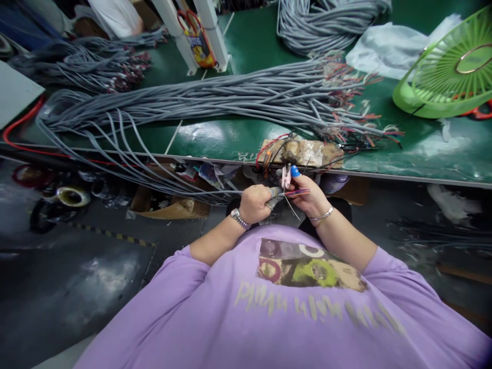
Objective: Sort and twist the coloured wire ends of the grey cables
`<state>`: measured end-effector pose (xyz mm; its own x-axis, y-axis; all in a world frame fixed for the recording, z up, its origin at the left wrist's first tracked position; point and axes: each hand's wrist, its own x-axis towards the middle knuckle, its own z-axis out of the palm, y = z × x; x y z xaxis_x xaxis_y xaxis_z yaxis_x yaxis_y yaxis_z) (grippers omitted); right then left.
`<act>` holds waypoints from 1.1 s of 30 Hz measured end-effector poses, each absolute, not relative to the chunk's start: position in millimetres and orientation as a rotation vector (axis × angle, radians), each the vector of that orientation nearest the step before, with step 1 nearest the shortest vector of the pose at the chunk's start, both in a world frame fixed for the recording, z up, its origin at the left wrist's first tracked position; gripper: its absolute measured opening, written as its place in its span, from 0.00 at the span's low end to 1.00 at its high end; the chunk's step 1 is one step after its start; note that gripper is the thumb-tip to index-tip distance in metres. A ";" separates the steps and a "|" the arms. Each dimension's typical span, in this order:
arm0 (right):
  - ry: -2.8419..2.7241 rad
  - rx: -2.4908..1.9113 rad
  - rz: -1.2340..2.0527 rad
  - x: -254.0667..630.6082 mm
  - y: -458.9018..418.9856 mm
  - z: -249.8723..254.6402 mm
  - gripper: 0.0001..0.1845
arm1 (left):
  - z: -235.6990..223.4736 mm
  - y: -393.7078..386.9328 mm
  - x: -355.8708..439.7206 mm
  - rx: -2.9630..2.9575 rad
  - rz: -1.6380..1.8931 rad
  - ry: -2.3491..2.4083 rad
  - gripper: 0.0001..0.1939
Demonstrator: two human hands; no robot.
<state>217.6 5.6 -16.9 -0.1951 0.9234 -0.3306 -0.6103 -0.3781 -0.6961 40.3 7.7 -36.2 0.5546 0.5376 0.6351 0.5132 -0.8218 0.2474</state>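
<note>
My left hand (254, 204) is closed round a grey cable (226, 193) near its stripped end, with grey wrapping on the fingertips. Thin coloured wires (300, 192) come out of the cable toward my right palm, and a pale strand hangs below them. My right hand (312, 199) wears a blue cover (294, 171) on the thumb tip. It pinches a small pink clip-like tool (286, 178) just above the wires; its exact kind is unclear. Right behind my hands, a worn block (302, 152) with tape and wires lies at the bench edge.
A long bundle of grey cables (200, 97) with stripped ends lies across the green bench (215, 136). A green fan (426, 89), a plastic bag (384, 48) and a coiled cable bundle (323, 25) are at right. A white post (213, 36) rises behind. Boxes (172, 207) stand underneath.
</note>
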 end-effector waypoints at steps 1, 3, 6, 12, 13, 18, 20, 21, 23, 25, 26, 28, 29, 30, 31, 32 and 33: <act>-0.509 -0.871 1.793 216.7 4.8 -16.8 0.27 | -35.1 7.0 40.7 2.742 1.136 0.906 0.16; -0.483 -0.863 1.806 215.2 3.1 -16.8 0.28 | -32.2 5.0 40.1 2.732 1.110 0.891 0.16; -0.385 -0.899 1.802 215.1 0.8 -17.0 0.29 | -27.1 -1.2 34.6 2.707 1.043 0.893 0.15; -0.316 -0.943 1.832 222.8 -2.9 -23.1 0.33 | -30.4 -23.1 11.1 2.706 0.986 0.818 0.11; -0.323 -0.951 1.836 224.3 -3.5 -24.8 0.33 | -33.4 -25.9 7.7 2.703 0.974 0.805 0.10; -0.393 -1.012 1.785 230.3 -8.9 -35.1 0.30 | -45.3 -23.9 2.6 2.658 0.739 0.916 0.10; -0.472 -1.076 1.708 231.5 -11.6 -39.8 0.29 | -44.8 -14.9 4.0 2.596 0.725 0.916 0.14; -0.532 -1.102 1.650 232.1 -13.0 -41.8 0.28 | -43.2 -8.9 4.4 2.570 0.756 0.909 0.16; -0.666 -1.169 1.510 234.8 -16.6 -43.3 0.26 | -37.3 5.5 4.2 2.543 0.857 0.907 0.16; -0.798 -1.207 1.335 242.2 -20.7 -39.7 0.24 | -28.3 22.7 3.1 2.542 0.955 0.924 0.14; -0.877 -1.228 1.210 248.5 -22.3 -36.1 0.22 | -23.0 32.6 2.7 2.547 0.993 0.933 0.13; -1.054 -1.309 0.902 266.1 -21.7 -26.6 0.19 | -11.3 55.1 3.3 2.565 1.041 0.977 0.12; -1.132 -1.343 0.726 276.8 -18.8 -21.8 0.17 | -5.2 67.8 4.8 2.577 1.042 1.017 0.12; -1.192 -1.367 0.565 287.9 -14.1 -17.8 0.16 | 0.9 81.4 7.2 2.598 1.026 1.063 0.11; -1.223 -1.387 0.449 298.6 -8.0 -15.0 0.15 | 6.8 95.7 10.5 2.628 0.981 1.108 0.12; -1.205 -1.410 0.362 308.4 -1.2 -13.4 0.15 | 12.5 110.4 14.8 2.656 0.906 1.146 0.13; -1.196 -1.450 0.319 316.6 5.7 -13.2 0.16 | 17.8 125.3 19.8 2.676 0.836 1.186 0.13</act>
<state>316.6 5.7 -13.2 0.4394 0.7922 0.4234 0.4765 0.1940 -0.8575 19.8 125.3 17.8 0.5466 0.7101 0.4438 0.6566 -0.6924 0.2992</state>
